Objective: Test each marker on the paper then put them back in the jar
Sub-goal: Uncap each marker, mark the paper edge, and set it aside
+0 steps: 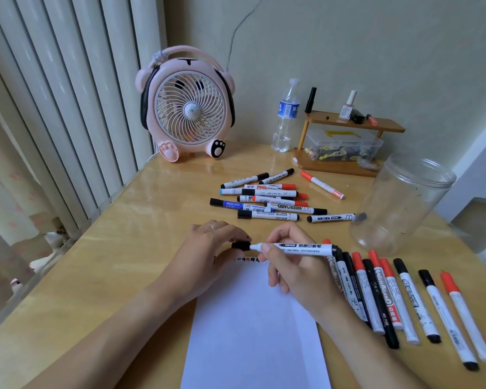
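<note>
Desk's crowded w/ pens: our right hand [285,258] grips the marker [298,246], left hand [208,248] pinches its cap [240,245]; a slip could ink fingers, not paper [253,327].

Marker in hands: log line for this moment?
left hand pinches cap | right hand grips marker | over paper | jar empty
</note>
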Demonstrator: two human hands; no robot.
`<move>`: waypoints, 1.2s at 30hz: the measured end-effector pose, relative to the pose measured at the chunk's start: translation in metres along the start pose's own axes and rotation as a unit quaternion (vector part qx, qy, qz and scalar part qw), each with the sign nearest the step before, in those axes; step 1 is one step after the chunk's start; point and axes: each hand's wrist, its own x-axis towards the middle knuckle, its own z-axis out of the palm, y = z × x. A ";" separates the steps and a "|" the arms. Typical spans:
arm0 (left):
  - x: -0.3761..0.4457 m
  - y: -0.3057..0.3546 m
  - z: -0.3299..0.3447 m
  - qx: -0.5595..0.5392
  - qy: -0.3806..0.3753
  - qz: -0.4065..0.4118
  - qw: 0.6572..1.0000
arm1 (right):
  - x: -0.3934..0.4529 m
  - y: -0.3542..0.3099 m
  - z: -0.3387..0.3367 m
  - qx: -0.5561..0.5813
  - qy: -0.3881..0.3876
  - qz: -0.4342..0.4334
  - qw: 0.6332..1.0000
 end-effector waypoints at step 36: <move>-0.006 -0.006 0.001 0.099 -0.068 0.102 0.988 | -0.004 -0.004 -0.023 -0.232 -0.025 -0.029 0.972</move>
